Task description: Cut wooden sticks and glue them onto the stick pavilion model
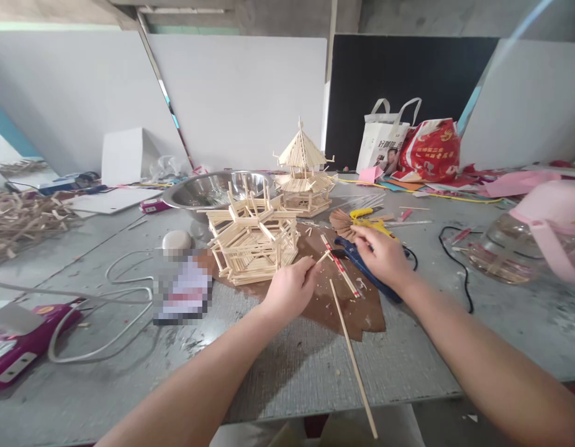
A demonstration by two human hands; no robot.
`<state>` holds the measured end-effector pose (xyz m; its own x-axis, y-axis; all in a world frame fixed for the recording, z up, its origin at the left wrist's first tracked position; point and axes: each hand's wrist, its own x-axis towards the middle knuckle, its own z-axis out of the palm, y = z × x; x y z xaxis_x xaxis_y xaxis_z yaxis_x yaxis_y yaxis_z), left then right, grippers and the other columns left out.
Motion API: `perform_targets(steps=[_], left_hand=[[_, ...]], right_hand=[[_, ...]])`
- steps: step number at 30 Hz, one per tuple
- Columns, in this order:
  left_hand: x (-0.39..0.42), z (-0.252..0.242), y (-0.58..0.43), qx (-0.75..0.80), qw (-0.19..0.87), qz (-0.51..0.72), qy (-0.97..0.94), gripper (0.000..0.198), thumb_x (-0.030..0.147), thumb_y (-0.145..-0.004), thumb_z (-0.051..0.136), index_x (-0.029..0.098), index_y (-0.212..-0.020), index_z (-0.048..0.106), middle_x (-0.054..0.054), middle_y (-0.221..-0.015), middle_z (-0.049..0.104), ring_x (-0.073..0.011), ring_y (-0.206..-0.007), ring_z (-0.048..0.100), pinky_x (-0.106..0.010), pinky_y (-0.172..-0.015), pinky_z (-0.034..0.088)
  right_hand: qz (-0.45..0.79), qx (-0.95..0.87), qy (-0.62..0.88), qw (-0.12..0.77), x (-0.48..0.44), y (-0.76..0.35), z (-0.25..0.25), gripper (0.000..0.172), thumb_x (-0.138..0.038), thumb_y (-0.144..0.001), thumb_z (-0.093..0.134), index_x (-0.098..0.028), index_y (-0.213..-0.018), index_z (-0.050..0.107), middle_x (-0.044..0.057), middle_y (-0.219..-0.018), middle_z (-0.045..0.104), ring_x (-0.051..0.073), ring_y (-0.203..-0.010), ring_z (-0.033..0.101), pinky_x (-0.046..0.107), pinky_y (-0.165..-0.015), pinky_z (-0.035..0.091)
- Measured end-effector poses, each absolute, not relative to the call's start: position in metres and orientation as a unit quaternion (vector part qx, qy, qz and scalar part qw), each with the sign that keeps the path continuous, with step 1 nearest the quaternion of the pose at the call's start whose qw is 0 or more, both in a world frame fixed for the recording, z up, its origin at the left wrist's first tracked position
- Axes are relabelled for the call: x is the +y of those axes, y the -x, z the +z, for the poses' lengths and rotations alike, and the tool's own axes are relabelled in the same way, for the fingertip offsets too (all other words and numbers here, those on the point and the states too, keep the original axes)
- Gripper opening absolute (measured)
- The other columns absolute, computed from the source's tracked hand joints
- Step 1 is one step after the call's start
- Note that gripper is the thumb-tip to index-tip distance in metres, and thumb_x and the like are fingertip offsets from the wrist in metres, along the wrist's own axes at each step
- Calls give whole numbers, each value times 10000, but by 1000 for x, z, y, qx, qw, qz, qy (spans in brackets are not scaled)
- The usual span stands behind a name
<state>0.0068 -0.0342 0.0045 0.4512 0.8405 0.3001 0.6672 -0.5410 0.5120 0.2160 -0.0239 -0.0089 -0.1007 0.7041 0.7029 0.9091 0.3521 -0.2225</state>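
A short stick (323, 255) is pinched in the left hand (290, 290) right by the stick model (253, 242), and the blue glue gun (362, 268) is gripped in the right hand (384, 254).

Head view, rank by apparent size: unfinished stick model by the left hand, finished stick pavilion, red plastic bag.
1. unfinished pale wooden-stick model: largest, but also nearest the camera.
2. finished wooden-stick pavilion and red plastic bag: look about alike; the bag sits farther back, so I won't rank them.

left hand (290, 288) pinched, right hand (383, 254) curled
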Motion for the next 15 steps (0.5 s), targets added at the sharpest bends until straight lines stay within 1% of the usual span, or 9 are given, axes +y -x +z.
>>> perform_targets(steps=[2,4,5,8,11,13,15], left_hand=[[-33,7,-4,453,141,245,-845,308,340,-833,311,179,-607,444,38,-502,414,-83,-470,377,-200,-471,276],[-32,9,-2,451,121,215,-858,309,339,-829,324,177,-603,459,29,-518,455,-84,-476,394,-204,-477,278],[-32,10,-1,450,111,199,-864,307,335,-827,330,177,-603,467,23,-535,480,-86,-488,410,-206,-483,281],[-35,12,6,456,81,155,-873,301,327,-825,337,183,-615,498,10,-608,544,-102,-555,467,-213,-507,290],[-42,10,17,495,50,134,-857,296,342,-827,335,203,-678,551,1,-698,575,-121,-643,509,-219,-527,297],[-47,8,25,526,27,136,-839,308,374,-827,333,225,-724,582,-8,-737,566,-135,-696,512,-221,-527,302],[-52,6,30,539,8,148,-829,313,376,-820,355,225,-687,594,-22,-762,560,-158,-763,492,-237,-572,332]], right_hand=[[-121,-664,652,345,-13,-236,-7,294,-247,-818,358,-177,-1009,570,59,-1024,620,175,-929,563,287,-795,427],[-88,-609,746,253,-1,-256,-8,310,-267,-821,337,-208,-1041,547,40,-1067,599,169,-971,540,273,-792,414],[-78,-595,766,232,5,-264,-10,312,-276,-811,349,-200,-1037,550,57,-1059,601,187,-969,542,284,-775,416],[-53,-565,801,190,22,-281,-19,349,-310,-765,411,-137,-1031,556,147,-1025,604,255,-937,556,330,-721,420],[-24,-553,819,151,36,-290,-28,393,-320,-712,470,-83,-1013,560,206,-948,617,295,-872,577,358,-678,414],[-1,-558,818,137,43,-296,-30,382,-320,-692,484,-85,-978,581,214,-935,619,303,-854,582,361,-661,410],[22,-580,803,134,48,-301,-31,330,-318,-666,503,-124,-909,616,180,-928,633,281,-835,589,331,-645,407]])
